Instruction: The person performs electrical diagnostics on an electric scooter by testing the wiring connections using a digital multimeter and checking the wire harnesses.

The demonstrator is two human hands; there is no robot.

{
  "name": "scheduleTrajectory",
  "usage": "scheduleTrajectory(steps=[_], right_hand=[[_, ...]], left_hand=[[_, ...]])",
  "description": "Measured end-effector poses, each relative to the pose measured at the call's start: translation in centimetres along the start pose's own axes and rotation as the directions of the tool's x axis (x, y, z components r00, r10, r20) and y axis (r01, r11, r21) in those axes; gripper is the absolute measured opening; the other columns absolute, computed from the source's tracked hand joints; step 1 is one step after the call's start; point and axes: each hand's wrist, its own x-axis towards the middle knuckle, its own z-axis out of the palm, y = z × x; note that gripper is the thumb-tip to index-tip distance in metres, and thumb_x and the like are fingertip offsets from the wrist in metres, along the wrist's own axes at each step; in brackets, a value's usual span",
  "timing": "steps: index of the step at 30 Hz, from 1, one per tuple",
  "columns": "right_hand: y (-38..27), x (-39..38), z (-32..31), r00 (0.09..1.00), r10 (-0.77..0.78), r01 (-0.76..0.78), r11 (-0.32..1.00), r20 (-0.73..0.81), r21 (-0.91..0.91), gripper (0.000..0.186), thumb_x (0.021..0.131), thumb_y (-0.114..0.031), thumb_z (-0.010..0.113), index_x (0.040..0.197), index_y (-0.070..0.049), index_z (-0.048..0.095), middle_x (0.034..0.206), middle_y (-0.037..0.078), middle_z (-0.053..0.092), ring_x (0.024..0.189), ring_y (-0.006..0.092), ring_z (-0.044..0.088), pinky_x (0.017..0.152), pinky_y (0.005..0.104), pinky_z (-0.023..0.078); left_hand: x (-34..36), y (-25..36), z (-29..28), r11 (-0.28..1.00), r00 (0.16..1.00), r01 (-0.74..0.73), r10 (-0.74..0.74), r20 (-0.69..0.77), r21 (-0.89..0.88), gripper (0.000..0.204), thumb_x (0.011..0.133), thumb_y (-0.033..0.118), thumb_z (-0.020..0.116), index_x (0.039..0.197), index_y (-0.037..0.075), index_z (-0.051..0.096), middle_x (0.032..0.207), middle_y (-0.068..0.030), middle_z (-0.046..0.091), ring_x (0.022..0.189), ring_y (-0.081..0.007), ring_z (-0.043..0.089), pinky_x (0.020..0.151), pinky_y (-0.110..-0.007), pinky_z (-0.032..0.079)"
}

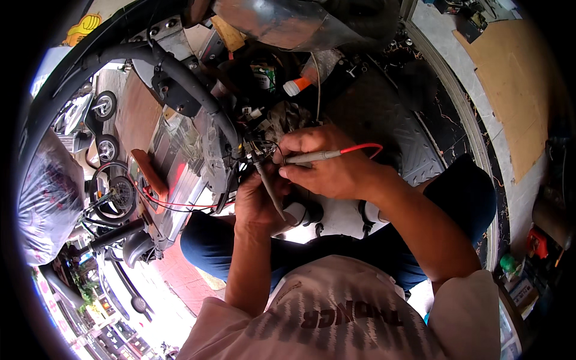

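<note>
My right hand [324, 159] pinches a grey test probe [312, 157] whose red lead loops back over the hand. The probe's tip points left at a bundle of thin wires and connectors [255, 146]. Just below that bundle my left hand [257, 201] is closed, with a second grey probe [270, 189] lying across its fingers. My left fingertips are partly hidden, so whatever else they grip cannot be made out. A crumpled greyish cloth or bag [288, 118] rests beyond my right fingers. The wires come from an opened vehicle body with a black frame tube [198, 90].
An orange-and-white capped bottle [297, 86] lies inside the body. Red and black leads [174, 207] trail off to the left. A ribbed dark floor panel [414, 144] is at right, with flat cardboard [510, 90] beyond. Parked motorbikes [108, 150] stand at left.
</note>
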Motion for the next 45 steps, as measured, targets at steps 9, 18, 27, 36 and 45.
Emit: scheduleTrajectory(steps=[9, 18, 27, 36, 45], right_hand=[[0.4, -0.3, 0.3, 0.998, -0.046, 0.046, 0.999, -0.051, -0.002, 0.020, 0.083, -0.013, 0.074, 0.096, 0.001, 0.067, 0.088, 0.017, 0.069, 0.081, 0.0347, 0.069, 0.073, 0.0398, 0.054], [-0.3, -0.3, -0.5, 0.999, 0.017, -0.018, 0.999, 0.041, 0.029, 0.017, 0.087, -0.013, 0.062, 0.101, -0.004, 0.067, 0.096, 0.015, 0.071, 0.091, 0.0359, 0.068, 0.082, 0.0430, 0.055], [0.0, -0.4, -0.5, 0.999, 0.020, -0.020, 1.000, 0.039, -0.021, 0.018, 0.088, -0.010, 0.060, 0.103, -0.004, 0.068, 0.097, 0.016, 0.072, 0.090, 0.0347, 0.070, 0.081, 0.0418, 0.056], [0.4, -0.5, -0.8, 1.000, -0.005, 0.005, 0.995, 0.000, 0.097, 0.018, 0.088, -0.013, 0.063, 0.103, -0.004, 0.068, 0.096, 0.015, 0.071, 0.088, 0.0321, 0.070, 0.079, 0.0396, 0.056], [-0.5, 0.4, -0.7, 0.988, 0.046, -0.021, 0.986, -0.149, 0.165, 0.019, 0.092, -0.001, 0.062, 0.110, 0.005, 0.066, 0.101, 0.013, 0.071, 0.093, 0.0201, 0.070, 0.080, 0.0311, 0.055]], left_hand=[[0.1, -0.3, -0.6, 0.999, 0.999, -0.046, 0.046, -0.021, -0.015, 0.025, 0.088, 0.020, 0.073, 0.106, 0.003, 0.067, 0.106, -0.0114, 0.069, 0.089, -0.0251, 0.066, 0.066, -0.035, 0.053], [0.3, -0.5, -0.5, 0.998, 0.997, -0.058, 0.059, -0.052, 0.023, 0.021, 0.089, 0.016, 0.072, 0.104, 0.004, 0.066, 0.086, -0.0071, 0.065, 0.071, -0.0205, 0.060, 0.062, -0.033, 0.052], [0.4, -0.4, -0.2, 0.998, 0.998, -0.055, 0.055, -0.043, 0.006, 0.018, 0.089, 0.015, 0.071, 0.102, 0.004, 0.064, 0.082, -0.0054, 0.062, 0.067, -0.0194, 0.057, 0.058, -0.034, 0.051], [0.2, -0.4, -0.2, 0.996, 0.997, -0.079, 0.079, 0.013, -0.027, 0.017, 0.091, 0.015, 0.069, 0.103, 0.005, 0.064, 0.089, -0.0080, 0.065, 0.068, -0.0179, 0.056, 0.059, -0.034, 0.052], [0.3, -0.7, -0.6, 0.979, 0.987, -0.163, 0.162, 0.013, 0.124, 0.025, 0.091, 0.023, 0.067, 0.106, 0.003, 0.067, 0.103, -0.0099, 0.067, 0.075, -0.0184, 0.054, 0.064, -0.034, 0.047]])
